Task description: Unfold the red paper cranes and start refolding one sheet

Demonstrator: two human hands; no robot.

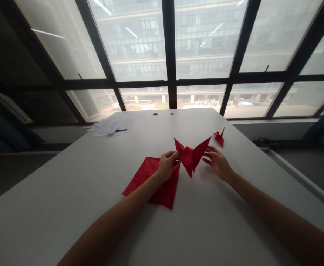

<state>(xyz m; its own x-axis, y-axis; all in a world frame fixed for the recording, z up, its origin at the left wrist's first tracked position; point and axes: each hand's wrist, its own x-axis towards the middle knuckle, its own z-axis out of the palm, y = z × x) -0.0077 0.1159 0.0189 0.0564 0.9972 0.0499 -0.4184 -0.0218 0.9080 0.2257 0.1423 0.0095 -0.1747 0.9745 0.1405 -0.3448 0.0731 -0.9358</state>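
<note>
A red origami crane [189,156] with wings spread is held up just above the table. My left hand [168,164] pinches its left side between thumb and fingers. At the crane's right wing is my right hand [217,162], fingers apart and curved; whether the fingertips touch the paper I cannot tell. Under my left hand and forearm lies a creased red sheet of paper [144,174], partly covered by them. A smaller red origami crane [219,139] sits on the table beyond my right hand.
The white table [95,177] reaches to large framed windows [141,40]. Loose papers [114,123] lie at its far left, with a dark pen [121,130] on them. Two small round holes show near the far edge.
</note>
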